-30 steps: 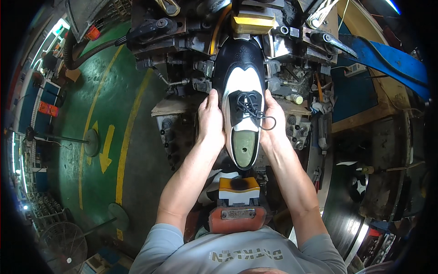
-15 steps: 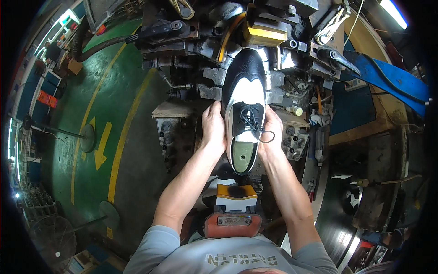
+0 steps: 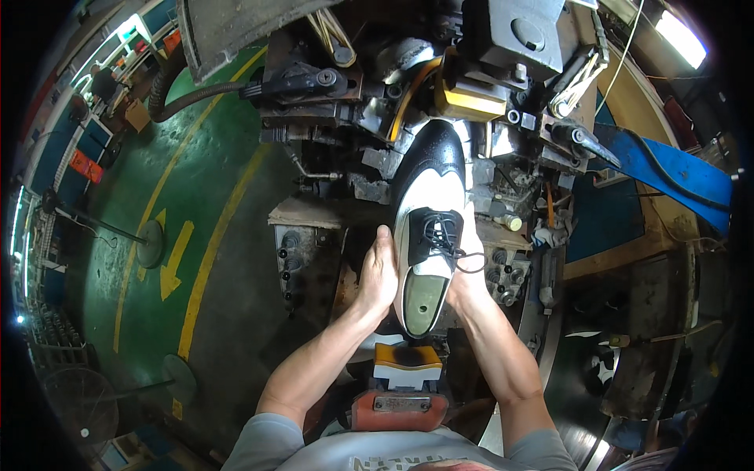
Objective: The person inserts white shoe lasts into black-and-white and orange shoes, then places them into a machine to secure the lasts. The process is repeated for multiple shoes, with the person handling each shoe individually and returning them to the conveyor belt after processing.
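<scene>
The shoe [image 3: 429, 188] is white with a black toe [image 3: 436, 149], black laces [image 3: 441, 231] and a green insert [image 3: 424, 302]. Behind it, the pad [image 3: 408, 360] is orange-yellow with a black patch [image 3: 408, 356]. Left of the shoe, the green floor [image 3: 206, 157] has yellow stripes [image 3: 196, 302]; right, a blue beam [image 3: 683, 166].

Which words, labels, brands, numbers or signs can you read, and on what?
Pale grey fabric shirt: lettering, partly cut off; I won't copy it.
Rectangular metal plate on the curved red pad: any markings too small to read.
Smooth green floor: yellow painted arrow, no words on it.
Glossy black-and-white lace-up shoe: no readable text.
</scene>
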`<state>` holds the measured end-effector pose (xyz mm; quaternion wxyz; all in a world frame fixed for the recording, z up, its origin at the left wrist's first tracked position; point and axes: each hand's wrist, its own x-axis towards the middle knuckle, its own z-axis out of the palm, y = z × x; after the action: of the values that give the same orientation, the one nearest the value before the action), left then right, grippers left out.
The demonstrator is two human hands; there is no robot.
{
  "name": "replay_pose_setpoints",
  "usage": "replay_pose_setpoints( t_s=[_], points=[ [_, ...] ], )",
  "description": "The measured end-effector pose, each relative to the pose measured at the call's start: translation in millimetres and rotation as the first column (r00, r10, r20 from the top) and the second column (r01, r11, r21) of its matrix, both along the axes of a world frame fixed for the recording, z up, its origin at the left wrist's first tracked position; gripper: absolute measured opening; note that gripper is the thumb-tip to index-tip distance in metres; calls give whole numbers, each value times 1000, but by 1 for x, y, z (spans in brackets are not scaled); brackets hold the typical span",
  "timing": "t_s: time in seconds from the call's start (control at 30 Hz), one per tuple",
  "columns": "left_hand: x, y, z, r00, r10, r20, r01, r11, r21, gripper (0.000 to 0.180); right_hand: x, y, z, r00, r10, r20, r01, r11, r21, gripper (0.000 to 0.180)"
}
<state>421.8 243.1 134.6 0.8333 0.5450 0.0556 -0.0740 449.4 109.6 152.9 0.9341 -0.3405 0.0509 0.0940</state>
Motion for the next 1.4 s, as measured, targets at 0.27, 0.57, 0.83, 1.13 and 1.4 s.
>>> replay_pose_setpoints(
  t_s=[0.27,0.57,0.83,1.13,1.4],
  points=[
    [-3,61,-40,941,185,284,-307,820,484,43,-17,-15,16,994,28,-102,-35,997,-71,44],
    [-39,186,-211,587,809,1,-608,440,661,50,-80,-64,-84,940,-311,-143,284,942,-182,30],
    [-64,198,-226,645,724,-243,-504,643,577,57,-134,-90,-120,896,-378,-232,304,905,-298,28],
    [-109,134,-133,879,222,423,-477,413,776,46,-201,-88,-99,928,-356,-108,275,853,-444,30],
    [-173,83,-185,887,-344,308,-61,574,816,66,-232,-51,-11,892,-152,426,452,338,-825,23]
  ],
)
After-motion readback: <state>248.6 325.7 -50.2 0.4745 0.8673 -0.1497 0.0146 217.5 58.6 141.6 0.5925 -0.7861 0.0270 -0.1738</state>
